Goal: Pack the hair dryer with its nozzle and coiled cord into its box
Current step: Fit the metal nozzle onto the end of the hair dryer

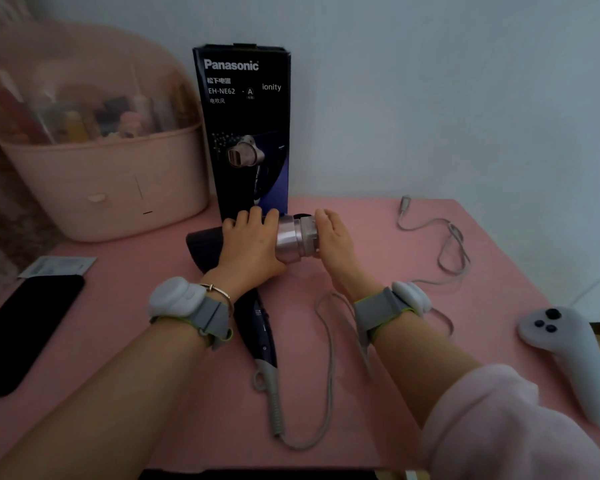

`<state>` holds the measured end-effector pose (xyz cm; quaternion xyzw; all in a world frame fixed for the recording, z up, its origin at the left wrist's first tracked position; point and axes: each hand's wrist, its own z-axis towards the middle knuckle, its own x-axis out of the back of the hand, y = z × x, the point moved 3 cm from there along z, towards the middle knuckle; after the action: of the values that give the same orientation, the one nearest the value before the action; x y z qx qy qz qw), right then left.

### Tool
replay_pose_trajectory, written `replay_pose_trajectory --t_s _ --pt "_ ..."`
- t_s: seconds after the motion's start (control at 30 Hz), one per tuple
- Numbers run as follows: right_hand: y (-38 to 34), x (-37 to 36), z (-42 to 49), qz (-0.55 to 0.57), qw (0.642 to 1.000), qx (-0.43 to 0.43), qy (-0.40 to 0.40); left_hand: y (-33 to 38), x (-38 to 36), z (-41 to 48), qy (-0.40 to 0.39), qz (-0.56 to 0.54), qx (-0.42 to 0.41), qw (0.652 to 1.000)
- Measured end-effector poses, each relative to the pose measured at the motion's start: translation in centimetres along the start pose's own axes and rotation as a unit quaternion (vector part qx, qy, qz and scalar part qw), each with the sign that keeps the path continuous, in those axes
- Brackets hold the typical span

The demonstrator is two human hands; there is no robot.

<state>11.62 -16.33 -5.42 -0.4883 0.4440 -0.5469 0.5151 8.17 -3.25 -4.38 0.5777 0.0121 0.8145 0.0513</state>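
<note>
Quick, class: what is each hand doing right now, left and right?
Left hand: closed over the hair dryer body.
Right hand: holding the nozzle at the dryer's front end.

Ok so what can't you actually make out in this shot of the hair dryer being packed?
Head view only:
- Nozzle: its front end is covered by the right hand.
- Hair dryer body: mostly hidden under the left hand.
- Cord: part passes behind the right wrist.
- Box: whether its top is open cannot be told.
- Pink basket contents: blurred.
</note>
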Motion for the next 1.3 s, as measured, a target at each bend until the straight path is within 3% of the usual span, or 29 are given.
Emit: replay_pose_trajectory --t_s 0.27,0.6,0.7,0.87,1.0,1.07,1.17,1.3 --pt "-0.5 -0.4 0.3 0.017 0.999 0.027 -0.015 -0.4 0.0 0.0 0.018 -0.001 -0.003 1.0" --pt "-0.3 -0.4 -0.5 0.035 0.999 -0.023 -0.034 -1.0 0.1 0.2 0.003 -0.006 -0.019 1.0" --pt "-0.2 0.9 -0.7 -0.034 0.998 -0.018 -0.043 -1.6 -0.3 0.3 -0.038 0.037 -0.027 0.998" --pt "-0.2 5.6 0.9 -0.194 0.978 -0.019 0.078 -2.8 -0.4 0.4 -0.073 0.062 -0.003 0.995" --pt "0.1 8.4 1.3 -0.261 0.96 -0.025 0.101 -3.4 -0.2 0.4 -0.083 0.074 0.014 0.994" --pt "0.0 8.7 0.9 -0.253 0.964 -0.021 0.081 -3.5 -0.2 0.2 -0.096 0.078 0.021 0.992" --pt "-0.4 8.0 -0.3 -0.215 0.976 -0.023 -0.011 -2.5 0.1 -0.4 -0.102 0.049 0.011 0.994" --pt "-1.3 6.1 -1.9 -0.28 0.951 0.003 -0.133 0.4 1.6 -1.9 0.04 -0.092 -0.003 0.995"
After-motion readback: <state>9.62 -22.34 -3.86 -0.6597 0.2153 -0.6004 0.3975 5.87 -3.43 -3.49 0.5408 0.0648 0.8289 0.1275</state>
